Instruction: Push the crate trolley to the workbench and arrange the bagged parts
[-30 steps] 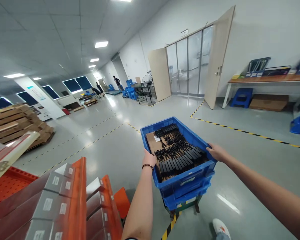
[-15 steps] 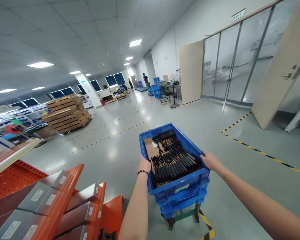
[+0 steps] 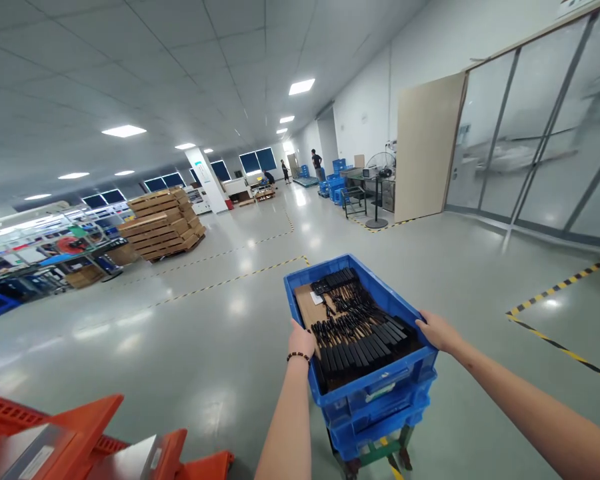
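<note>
Orange rack (image 3: 93,421) slid lower in view; L fingers (image 3: 300,333), R fingers (image 3: 427,323) gripping blue bin (image 3: 353,398), blk parts (image 3: 353,355) inside.

Before me the top crate (image 3: 375,383) rests on a lower crate (image 3: 363,432) over a dolly (image 3: 380,453), my left hand (image 3: 303,340) at its left rim, my right hand (image 3: 436,331) at its right, cabled devices (image 3: 357,340) and a cardboard sheet (image 3: 308,308) inside. Boxes (image 3: 35,457) lie on the rack (image 3: 100,408) at my near left, the pallet stack (image 3: 165,223) stands well beyond, and ahead to the right a door (image 3: 427,147) stands between a pedestal fan (image 3: 377,203) and a glazed partition (image 3: 525,147).
</note>
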Action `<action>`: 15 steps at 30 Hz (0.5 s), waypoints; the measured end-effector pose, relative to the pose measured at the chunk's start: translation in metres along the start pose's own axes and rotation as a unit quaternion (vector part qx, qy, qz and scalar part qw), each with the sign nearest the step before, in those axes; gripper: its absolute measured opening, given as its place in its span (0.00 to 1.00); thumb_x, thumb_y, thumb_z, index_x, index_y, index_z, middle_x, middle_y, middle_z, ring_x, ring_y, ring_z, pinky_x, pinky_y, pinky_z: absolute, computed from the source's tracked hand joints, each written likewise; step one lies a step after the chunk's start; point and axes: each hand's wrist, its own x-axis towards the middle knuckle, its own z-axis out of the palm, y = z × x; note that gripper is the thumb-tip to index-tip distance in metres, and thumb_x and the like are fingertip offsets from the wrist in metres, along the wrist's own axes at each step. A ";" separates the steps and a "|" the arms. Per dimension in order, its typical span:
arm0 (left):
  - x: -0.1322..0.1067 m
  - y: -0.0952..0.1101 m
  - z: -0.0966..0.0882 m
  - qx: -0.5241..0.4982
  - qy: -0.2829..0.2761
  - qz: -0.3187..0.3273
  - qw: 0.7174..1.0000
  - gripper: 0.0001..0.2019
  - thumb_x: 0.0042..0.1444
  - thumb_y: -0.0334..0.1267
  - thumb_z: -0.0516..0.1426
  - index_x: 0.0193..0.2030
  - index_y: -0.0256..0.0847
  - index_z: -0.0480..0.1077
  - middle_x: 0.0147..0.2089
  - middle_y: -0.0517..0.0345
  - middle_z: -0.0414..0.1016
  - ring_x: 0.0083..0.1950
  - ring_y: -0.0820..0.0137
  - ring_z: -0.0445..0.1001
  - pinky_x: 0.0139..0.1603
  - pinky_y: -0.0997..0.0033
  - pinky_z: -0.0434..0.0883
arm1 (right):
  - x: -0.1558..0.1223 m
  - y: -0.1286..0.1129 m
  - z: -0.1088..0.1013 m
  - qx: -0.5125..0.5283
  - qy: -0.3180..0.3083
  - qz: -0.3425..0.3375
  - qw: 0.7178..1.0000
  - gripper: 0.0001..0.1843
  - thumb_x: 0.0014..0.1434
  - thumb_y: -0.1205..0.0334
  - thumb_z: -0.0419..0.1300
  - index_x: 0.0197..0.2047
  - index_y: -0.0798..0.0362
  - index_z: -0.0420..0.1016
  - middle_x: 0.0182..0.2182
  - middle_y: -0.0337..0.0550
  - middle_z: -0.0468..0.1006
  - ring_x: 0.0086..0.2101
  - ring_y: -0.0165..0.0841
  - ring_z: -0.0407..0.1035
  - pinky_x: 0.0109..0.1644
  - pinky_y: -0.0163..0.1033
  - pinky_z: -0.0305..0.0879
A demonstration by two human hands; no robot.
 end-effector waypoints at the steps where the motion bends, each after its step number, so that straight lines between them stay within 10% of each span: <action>1: 0.015 0.007 0.000 0.000 -0.003 0.000 1.000 0.33 0.57 0.35 0.47 0.65 0.24 0.38 0.51 0.35 0.71 0.50 0.61 0.73 0.49 0.68 0.67 | 0.017 -0.004 -0.001 0.000 -0.003 -0.002 1.000 0.19 0.60 0.62 0.44 0.49 0.59 0.67 0.46 0.53 0.73 0.46 0.41 0.67 0.45 0.39 0.61; 15: 0.245 0.099 -0.008 0.040 0.017 -0.033 0.998 0.34 0.57 0.37 0.48 0.66 0.26 0.38 0.58 0.33 0.63 0.58 0.59 0.66 0.57 0.64 0.62 | 0.287 -0.079 0.005 0.013 -0.002 -0.043 0.999 0.18 0.59 0.65 0.42 0.43 0.62 0.69 0.44 0.59 0.74 0.44 0.44 0.69 0.43 0.41 0.61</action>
